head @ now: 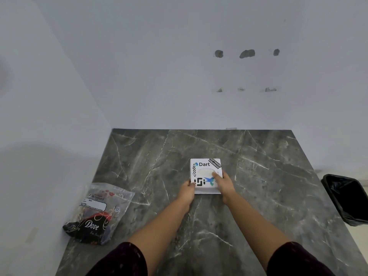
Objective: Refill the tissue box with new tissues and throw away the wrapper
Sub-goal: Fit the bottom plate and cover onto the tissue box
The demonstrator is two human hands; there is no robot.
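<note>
Bracing a small white square tissue box (205,175), covered with stickers and pierced by an oval opening on top, both hands meet at the middle of the dark grey marble-patterned bench (258,176) in the head view. The left hand (188,189) grips the box's near-left edge; the right hand (222,182) clasps the right side, its thumb lying at the oval opening. Pale tissue seems to show there, though not clearly. A crumpled clear plastic tissue wrapper with dark printing (97,214) lies well apart at the bench's left edge; whether any tissues remain inside cannot be told. A black-lined waste bin (346,198) stands beyond the right edge. Judged step: seating or closing the box; next, the wrapper needs carrying across to the bin.
</note>
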